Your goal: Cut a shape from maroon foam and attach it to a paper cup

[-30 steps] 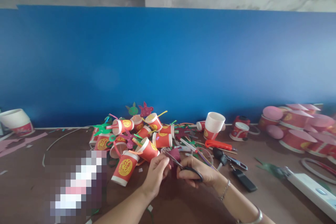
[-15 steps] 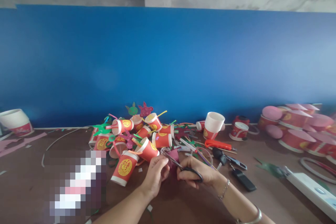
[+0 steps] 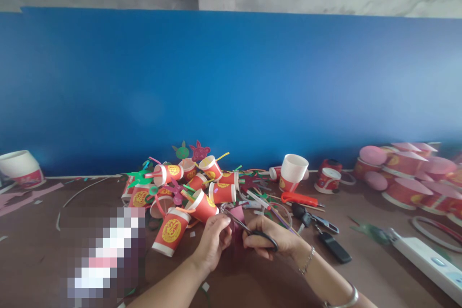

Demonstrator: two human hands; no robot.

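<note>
My right hand [image 3: 267, 238] is closed on black-handled scissors [image 3: 241, 224], whose blades point up and left toward my left fingertips. My left hand [image 3: 215, 239] has its thumb and fingers pinched together beside the blade tips; what lies between them is too small to make out. Behind the blades, between both hands, is a piece of pink paper [image 3: 237, 212]. Just beyond my left hand lies a pile of red paper cups [image 3: 171, 231] with coloured strips and cut-out shapes.
An orange-red cutter [image 3: 299, 198], keys with a black fob [image 3: 334, 246] and a white power strip [image 3: 429, 260] lie to the right. Pink-topped cups [image 3: 407, 192] are heaped far right. White cups [image 3: 294, 168] stand at the back. A blue panel [image 3: 231, 91] rises behind the table.
</note>
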